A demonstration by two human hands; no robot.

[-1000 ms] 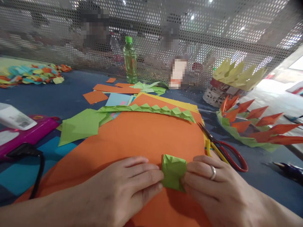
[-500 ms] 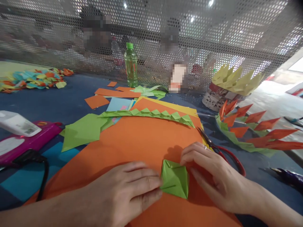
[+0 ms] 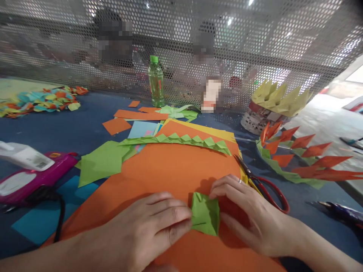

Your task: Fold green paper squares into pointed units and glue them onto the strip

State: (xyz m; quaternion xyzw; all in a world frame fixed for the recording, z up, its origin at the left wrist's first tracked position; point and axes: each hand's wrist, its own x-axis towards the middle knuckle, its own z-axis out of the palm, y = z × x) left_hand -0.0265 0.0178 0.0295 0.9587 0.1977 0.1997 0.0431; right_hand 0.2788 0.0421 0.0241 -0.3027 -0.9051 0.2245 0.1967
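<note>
A small folded square of green paper [image 3: 204, 215] lies on the orange sheet [image 3: 170, 166] in front of me, creased and with its right side slightly raised. My left hand [image 3: 159, 223] rests flat, its fingertips on the square's left edge. Curled around the opposite side, my right hand [image 3: 249, 211] has its fingertips at the upper right corner and its thumb low by the right edge. A zigzag green paper strip [image 3: 181, 140] stretches across the sheet beyond both hands. Red-handled scissors [image 3: 255, 181] lie just past my right hand.
A magenta device [image 3: 36, 177] with a black cable is at left, near green sheets [image 3: 102, 162]. Orange scraps [image 3: 138, 114] and a green bottle [image 3: 155, 83] stand farther back. At right are a yellow paper crown [image 3: 280, 98], an orange-and-green crown [image 3: 300, 166] and a pen [image 3: 340, 211].
The view has shifted slightly. The green square's right side looks more turned up, and my right fingers have moved slightly left with it. My left hand stays at its left edge.
</note>
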